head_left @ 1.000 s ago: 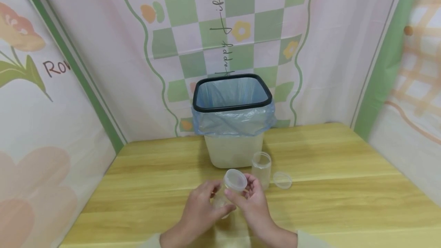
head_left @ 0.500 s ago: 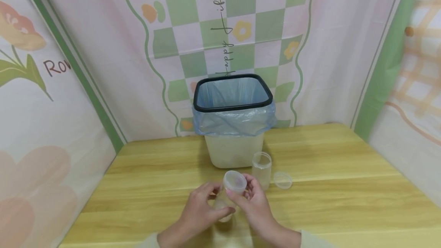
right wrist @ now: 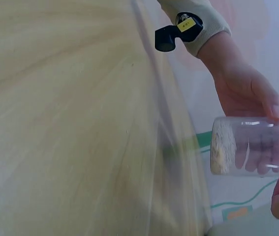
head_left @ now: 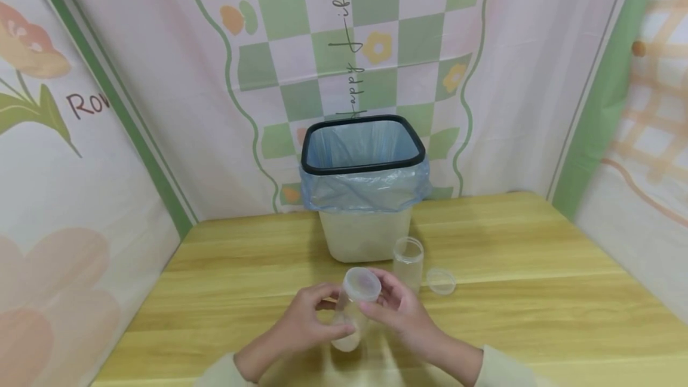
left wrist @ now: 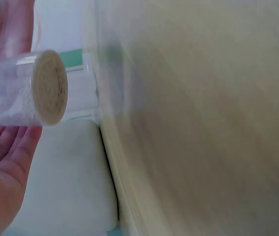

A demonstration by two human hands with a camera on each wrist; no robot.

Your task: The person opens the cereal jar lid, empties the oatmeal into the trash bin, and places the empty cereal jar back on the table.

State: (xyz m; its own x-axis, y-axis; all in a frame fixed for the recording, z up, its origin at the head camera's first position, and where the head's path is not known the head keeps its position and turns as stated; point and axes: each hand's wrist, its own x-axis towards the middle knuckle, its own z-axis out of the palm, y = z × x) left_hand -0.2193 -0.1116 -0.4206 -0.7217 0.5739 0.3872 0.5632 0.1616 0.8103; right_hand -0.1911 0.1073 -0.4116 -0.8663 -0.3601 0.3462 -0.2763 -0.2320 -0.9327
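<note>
In the head view, a clear plastic jar (head_left: 348,310) is held tilted over the front of the table. A translucent round lid (head_left: 362,284) sits on its top. My left hand (head_left: 306,322) grips the jar's body, thumb across the near side and fingers behind. My right hand (head_left: 405,314) grips the lid at its edge, with the thumb in front. Pale, grainy contents (right wrist: 223,147) gather at the jar's bottom in the right wrist view. The left wrist view shows the jar's base (left wrist: 49,88) raised off the table.
An open clear jar (head_left: 408,270) stands just behind my right hand, with a loose translucent lid (head_left: 441,281) lying to its right. Further back is a cream bin (head_left: 365,237) lined with a blue bag (head_left: 365,190) under a black rim. Patterned curtains surround the wooden table (head_left: 510,291).
The held jar has shifted slightly left and its base has come lower and nearer. My right hand has turned with the lid, its wrist swinging right; the left wrist has moved left.
</note>
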